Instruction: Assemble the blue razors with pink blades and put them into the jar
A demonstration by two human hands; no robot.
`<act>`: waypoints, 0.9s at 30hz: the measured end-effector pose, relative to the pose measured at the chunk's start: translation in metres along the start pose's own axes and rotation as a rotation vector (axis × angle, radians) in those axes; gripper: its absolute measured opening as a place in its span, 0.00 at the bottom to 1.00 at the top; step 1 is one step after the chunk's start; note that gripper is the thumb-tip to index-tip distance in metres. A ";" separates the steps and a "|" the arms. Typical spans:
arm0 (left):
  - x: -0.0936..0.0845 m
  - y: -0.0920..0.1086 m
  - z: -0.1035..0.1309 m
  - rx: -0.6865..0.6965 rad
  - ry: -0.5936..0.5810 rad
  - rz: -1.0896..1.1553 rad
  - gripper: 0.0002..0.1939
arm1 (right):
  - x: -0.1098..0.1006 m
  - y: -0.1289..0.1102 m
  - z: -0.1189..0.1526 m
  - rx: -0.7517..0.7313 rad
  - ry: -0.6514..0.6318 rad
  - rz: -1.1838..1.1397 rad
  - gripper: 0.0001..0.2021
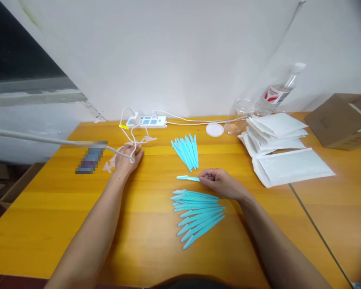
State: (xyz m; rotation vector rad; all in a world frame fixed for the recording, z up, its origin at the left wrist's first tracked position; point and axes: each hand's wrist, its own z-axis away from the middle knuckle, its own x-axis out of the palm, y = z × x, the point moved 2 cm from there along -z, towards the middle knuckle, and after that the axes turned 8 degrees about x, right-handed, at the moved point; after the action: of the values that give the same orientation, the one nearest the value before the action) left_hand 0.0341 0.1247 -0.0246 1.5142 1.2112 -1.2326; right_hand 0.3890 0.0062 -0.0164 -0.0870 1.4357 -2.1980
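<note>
My right hand pinches the handle end of a light blue eyebrow razor, its blade end pointing left just above the table. Nearer to me, several matching eyebrow razors lie fanned out, blade ends to the left. A second group of blue razors lies beyond my right hand, closer to the wall. At the left, my left hand is over small pale translucent pieces, with thumb and fingers apart. A white cable crosses in front of that hand, and its fingertips are partly hidden.
A power strip with white cables sits along the wall. To the right are white padded envelopes, a clear plastic cup, a round white lid, a bottle and a cardboard box. A blurred-out phone-like object lies left.
</note>
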 end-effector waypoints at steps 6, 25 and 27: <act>-0.011 0.007 -0.011 0.012 -0.185 0.002 0.13 | 0.003 0.007 -0.001 -0.020 0.005 0.054 0.16; -0.032 0.048 0.046 -0.042 -0.466 0.556 0.13 | 0.001 0.012 -0.005 -0.024 0.046 0.040 0.16; -0.036 0.055 0.049 -0.059 -0.449 0.806 0.16 | 0.001 0.010 -0.004 -0.029 0.047 0.039 0.16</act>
State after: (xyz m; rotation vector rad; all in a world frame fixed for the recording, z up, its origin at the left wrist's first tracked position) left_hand 0.0762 0.0602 0.0026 1.3645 0.2737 -0.8881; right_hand 0.3910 0.0060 -0.0268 -0.0175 1.4828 -2.1610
